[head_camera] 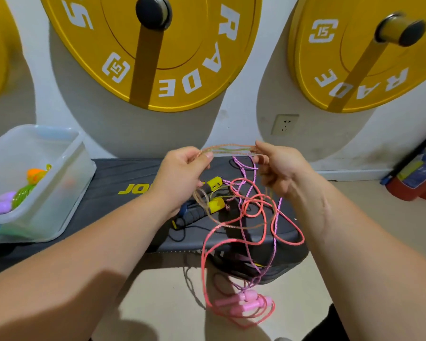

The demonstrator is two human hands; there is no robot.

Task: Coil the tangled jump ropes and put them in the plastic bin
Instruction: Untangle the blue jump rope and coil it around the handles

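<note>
Strands of translucent rope [228,148] pinched taut between left hand [182,173] and right hand [278,166], long axis hand to hand, remaining tangle [251,212] hanging below both, plastic bin [32,183] well beyond the left hand, nearer that side.

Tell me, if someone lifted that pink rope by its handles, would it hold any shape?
Probably not. The pink rope droops in loose loops off the black mat, so it looks floppy. Its pink handles dangle below, and it crosses the purple cord, so it would likely snag.
</note>
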